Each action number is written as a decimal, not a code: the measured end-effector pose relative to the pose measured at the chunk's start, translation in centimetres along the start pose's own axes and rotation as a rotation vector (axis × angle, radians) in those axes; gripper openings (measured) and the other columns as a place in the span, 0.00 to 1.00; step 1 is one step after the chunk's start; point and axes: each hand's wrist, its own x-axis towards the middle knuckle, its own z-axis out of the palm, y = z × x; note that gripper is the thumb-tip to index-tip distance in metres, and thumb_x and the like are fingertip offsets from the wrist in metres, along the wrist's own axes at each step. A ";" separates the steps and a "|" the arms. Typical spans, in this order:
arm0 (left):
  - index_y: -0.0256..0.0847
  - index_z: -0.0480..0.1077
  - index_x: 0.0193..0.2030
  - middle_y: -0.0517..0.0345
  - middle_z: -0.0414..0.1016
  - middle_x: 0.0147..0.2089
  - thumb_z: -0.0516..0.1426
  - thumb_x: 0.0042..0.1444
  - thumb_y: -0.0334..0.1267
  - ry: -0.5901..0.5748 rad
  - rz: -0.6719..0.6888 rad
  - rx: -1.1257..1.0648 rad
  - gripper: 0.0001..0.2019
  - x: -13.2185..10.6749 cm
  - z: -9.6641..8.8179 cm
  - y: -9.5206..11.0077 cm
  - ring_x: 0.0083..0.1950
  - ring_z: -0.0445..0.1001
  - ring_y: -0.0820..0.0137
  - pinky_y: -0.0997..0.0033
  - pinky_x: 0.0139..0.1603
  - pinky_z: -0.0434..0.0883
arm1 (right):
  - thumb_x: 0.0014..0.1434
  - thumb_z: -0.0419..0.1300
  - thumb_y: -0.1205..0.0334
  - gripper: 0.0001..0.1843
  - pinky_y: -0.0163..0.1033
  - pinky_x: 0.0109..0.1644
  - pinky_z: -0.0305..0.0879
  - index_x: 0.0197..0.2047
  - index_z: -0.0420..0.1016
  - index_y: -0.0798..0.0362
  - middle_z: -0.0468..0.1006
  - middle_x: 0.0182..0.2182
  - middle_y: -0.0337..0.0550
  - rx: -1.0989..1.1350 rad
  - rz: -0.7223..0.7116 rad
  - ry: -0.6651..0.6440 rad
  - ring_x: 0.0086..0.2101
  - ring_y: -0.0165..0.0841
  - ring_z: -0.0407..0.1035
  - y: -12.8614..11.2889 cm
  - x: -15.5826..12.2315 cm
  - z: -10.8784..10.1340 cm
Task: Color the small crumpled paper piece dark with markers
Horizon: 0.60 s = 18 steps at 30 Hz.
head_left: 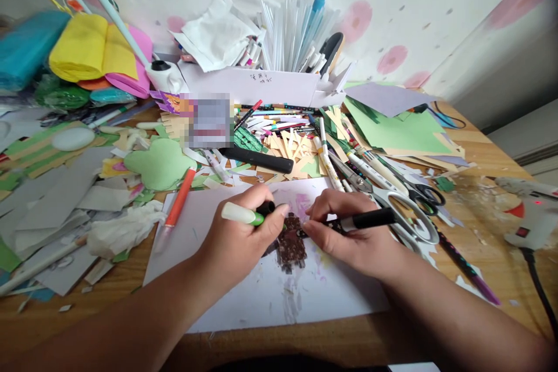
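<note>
White paper (pixel 235 308) lies under both hands, marked with purple smudges, grey strokes and a dark brown coloured patch (pixel 291 251). My left hand (pixel 248 238) is closed around a green marker (pixel 239 213) with a pale, whitish end; a short black piece (pixel 265 208), perhaps a cap, shows by its fingers. From the right, my right hand (pixel 357 238) pinches a black marker (pixel 370 218) whose tip points toward the brown patch. Whether either tip touches the paper is hidden by my fingers. Left of the paper rests an orange marker (pixel 180 197) with a clear cap.
Scissors (pixel 412 218) and several pens lie right of the paper, with a glue gun (pixel 529 215) farther out. Paper scraps (pixel 74 197) cover the left side. Behind stand a black bar-shaped object (pixel 258 160) and a white box (pixel 270 86) of straws and pens.
</note>
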 end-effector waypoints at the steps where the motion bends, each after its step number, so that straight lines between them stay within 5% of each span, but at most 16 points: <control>1: 0.42 0.54 0.24 0.69 0.53 0.21 0.54 0.57 0.37 -0.018 -0.011 0.001 0.14 0.0 0.1 -0.1 0.23 0.53 0.77 0.76 0.23 0.55 | 0.55 0.60 0.64 0.09 0.32 0.24 0.58 0.24 0.68 0.53 0.72 0.19 0.37 -0.012 -0.002 -0.023 0.20 0.27 0.63 0.0 0.0 0.2; 18: 0.41 0.54 0.22 0.68 0.53 0.20 0.53 0.54 0.37 -0.031 -0.084 -0.010 0.13 0.4 0.4 -0.1 0.24 0.54 0.76 0.75 0.23 0.54 | 0.55 0.59 0.67 0.09 0.30 0.23 0.59 0.24 0.67 0.53 0.71 0.18 0.36 -0.135 -0.131 -0.078 0.19 0.25 0.63 -0.6 0.0 0.9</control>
